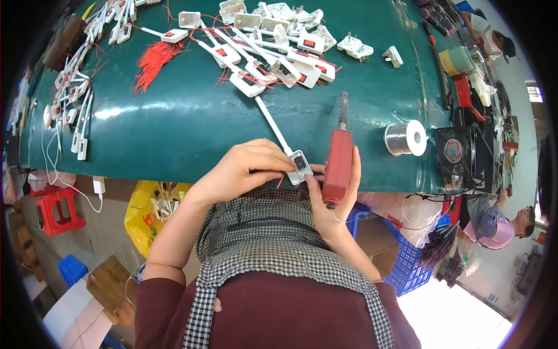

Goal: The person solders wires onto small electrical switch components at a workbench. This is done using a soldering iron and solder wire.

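Note:
At the front edge of the table, my left hand point(249, 167) is closed, its fingertips pinching the near left side of a white plastic switch housing point(299, 168). That housing has a dark recess, a long white stem pointing up and away, and short red wires at its near end. My right hand point(340, 203) is wrapped round a red soldering gun point(339, 166), whose metal tip points away from me. The right thumb and a fingertip also touch the housing's right side. The soldering tip is apart from the housing. A solder spool point(406, 138) lies to the right.
White housings with red switches point(308, 43) are heaped at the back of the green table point(192, 134), beside a red wire bundle point(156, 61). More stemmed pieces point(82, 139) lie left. A black box point(459, 152) stands right. Two people point(500, 227) are off to the right.

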The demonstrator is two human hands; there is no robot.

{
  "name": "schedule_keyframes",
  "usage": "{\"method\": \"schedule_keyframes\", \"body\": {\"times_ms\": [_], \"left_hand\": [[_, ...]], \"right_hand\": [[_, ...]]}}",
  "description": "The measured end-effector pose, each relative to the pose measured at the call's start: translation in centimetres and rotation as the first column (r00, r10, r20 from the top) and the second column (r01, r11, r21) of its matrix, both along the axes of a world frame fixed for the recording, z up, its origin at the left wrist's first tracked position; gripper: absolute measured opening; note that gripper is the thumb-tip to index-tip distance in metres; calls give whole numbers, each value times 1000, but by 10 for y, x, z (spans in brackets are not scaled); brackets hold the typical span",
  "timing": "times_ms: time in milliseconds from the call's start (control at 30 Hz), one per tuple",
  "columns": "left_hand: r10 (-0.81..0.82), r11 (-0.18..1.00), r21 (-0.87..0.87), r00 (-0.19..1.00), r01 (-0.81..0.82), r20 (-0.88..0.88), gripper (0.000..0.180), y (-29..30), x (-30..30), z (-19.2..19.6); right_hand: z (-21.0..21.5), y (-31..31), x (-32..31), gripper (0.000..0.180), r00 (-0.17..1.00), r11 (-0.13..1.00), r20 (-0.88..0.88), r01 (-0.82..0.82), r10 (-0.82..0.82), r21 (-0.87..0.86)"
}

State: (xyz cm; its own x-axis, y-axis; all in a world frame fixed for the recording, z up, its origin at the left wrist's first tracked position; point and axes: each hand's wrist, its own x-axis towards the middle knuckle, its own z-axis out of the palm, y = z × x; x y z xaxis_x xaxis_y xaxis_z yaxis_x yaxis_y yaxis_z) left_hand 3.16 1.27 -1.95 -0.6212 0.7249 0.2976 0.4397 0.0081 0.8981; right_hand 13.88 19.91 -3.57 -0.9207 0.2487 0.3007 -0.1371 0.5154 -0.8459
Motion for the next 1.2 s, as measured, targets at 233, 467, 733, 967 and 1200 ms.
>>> {"method": "schedule_keyframes", "body": {"times_ms": [233,467,733,967,1200], "left_hand": [[-22,1000,-4,998,21,-54,22,6,2,2],[24,1000,7,1000,-25,16,15,7,2,2],[360,933,-102,884,-346,298,10,24,25,15],[440,886,-151,898,-438,-18,16,31,35,7],[233,967,-77,966,-243,-115,15,8,26,9]], "right_hand": [[-6,-2,2,89,999,992,-44,22,-28,-127],[-8,-2,3,92,996,994,-89,1,-11,-108],[-8,0,5,93,999,999,-48,14,-17,-47],[-1,8,10,95,999,998,-26,-21,19,-64],[4,16,5,96,996,996,-38,-81,83,44]]}}
